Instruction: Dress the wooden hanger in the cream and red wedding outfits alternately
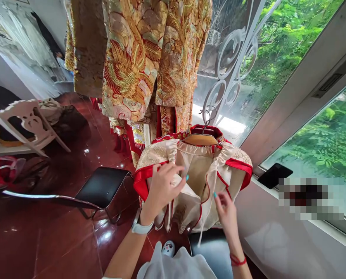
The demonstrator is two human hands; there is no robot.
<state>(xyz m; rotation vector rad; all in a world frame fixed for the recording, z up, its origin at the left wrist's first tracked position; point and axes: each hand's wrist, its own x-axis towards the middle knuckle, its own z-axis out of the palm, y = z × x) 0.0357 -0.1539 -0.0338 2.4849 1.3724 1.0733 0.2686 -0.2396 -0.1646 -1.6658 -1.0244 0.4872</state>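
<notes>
A cream jacket-like garment with red trim hangs on a wooden hanger in front of me, its gathered neckline at the top. My left hand is over the garment's left front, thumb and forefinger apart, with nothing visible between them. To the right, my right hand has its fingers partly curled and the thumb apart from them. Its thumb tip is beside a thin cream tie that hangs down the front; whether they touch is unclear. The hanger's metal hook rises above the collar.
Gold embroidered garments hang behind. A black chair stands at left on the red tiled floor, with a white chair beyond. At right, a dark flat device rests by the window. Another chair seat lies below the garment.
</notes>
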